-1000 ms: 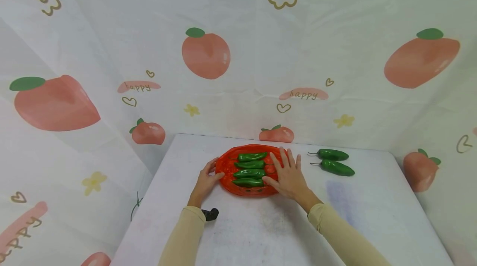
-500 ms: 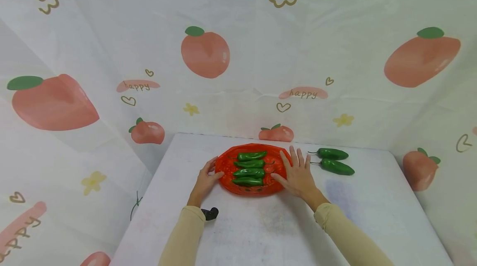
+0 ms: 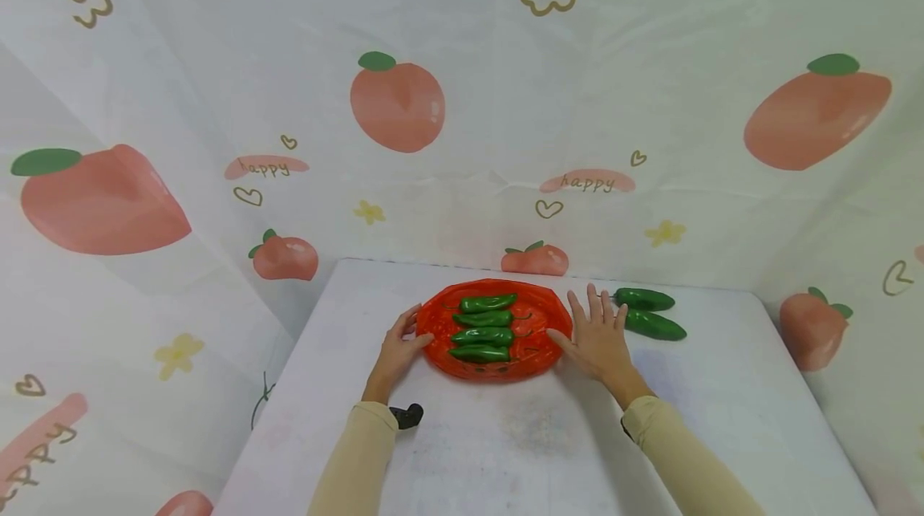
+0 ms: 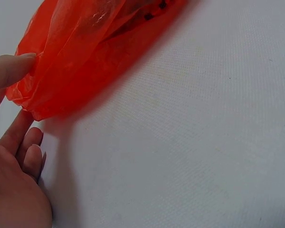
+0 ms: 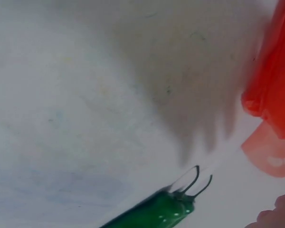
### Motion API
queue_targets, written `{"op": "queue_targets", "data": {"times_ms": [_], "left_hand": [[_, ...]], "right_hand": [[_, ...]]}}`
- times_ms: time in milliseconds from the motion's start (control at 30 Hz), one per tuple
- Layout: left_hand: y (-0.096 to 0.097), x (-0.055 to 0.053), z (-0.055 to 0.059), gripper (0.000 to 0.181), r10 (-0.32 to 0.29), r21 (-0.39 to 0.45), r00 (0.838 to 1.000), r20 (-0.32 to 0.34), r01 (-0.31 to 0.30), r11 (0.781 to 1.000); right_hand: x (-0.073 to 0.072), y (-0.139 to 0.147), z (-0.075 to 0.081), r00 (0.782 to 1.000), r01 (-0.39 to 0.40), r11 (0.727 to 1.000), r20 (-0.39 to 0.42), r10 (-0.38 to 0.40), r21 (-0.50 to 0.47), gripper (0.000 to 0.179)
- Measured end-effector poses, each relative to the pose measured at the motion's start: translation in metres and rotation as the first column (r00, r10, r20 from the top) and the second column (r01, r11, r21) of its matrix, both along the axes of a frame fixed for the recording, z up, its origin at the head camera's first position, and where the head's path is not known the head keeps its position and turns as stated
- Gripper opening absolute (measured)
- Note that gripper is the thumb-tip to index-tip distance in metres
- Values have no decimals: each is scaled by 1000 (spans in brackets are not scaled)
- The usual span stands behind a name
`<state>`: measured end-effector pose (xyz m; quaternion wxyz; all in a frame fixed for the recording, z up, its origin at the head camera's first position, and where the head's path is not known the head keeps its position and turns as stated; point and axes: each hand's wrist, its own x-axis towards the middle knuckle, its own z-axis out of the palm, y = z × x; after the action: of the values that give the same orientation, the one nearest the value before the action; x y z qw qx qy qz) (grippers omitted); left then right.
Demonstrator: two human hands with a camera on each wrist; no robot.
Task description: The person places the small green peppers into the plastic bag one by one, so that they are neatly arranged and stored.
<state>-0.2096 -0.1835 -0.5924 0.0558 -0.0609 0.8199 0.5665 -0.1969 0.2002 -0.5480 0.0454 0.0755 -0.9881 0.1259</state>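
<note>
A red plastic bag (image 3: 541,303) is spread into a wide, shallow oval with a raised rim. Several green peppers (image 3: 482,336) lie side by side on it, their thin stems pointing mostly right. My left hand (image 3: 393,355) holds the bag's left edge, thumb on top and fingers below; the left wrist view shows the thumb pressing the thin red film (image 4: 80,71). At the right rim, my right hand (image 3: 601,342) is spread with straight fingers and holds nothing. Its thumb tip is right by the rim, and its fingertips partly overlap the stems of two other peppers.
Two larger green peppers (image 3: 654,325) lie on the white table (image 3: 505,452) to the right of the bag. Behind the table hangs a pale cloth (image 3: 462,203) printed with fruit. A black device (image 3: 407,416) sits at my left wrist.
My right hand has drawn off to the right, from over the peppers and bag to just outside its right rim, uncovering the bag's right side. My left hand stays at the left edge.
</note>
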Motion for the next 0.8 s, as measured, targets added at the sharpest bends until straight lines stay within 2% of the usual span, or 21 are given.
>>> {"op": "queue_targets", "data": {"times_ms": [500,800], "left_hand": [[0,2,-1,63,9,-7,1000,0,-9,1000],[-1,1,0,62,-1,10,1000,-14,1,1000]], "right_hand": [[-2,34,-12,998,49,998,36,-47,-51,86],[4,53,-9,995,74,997,63,-72,-28,87]]}}
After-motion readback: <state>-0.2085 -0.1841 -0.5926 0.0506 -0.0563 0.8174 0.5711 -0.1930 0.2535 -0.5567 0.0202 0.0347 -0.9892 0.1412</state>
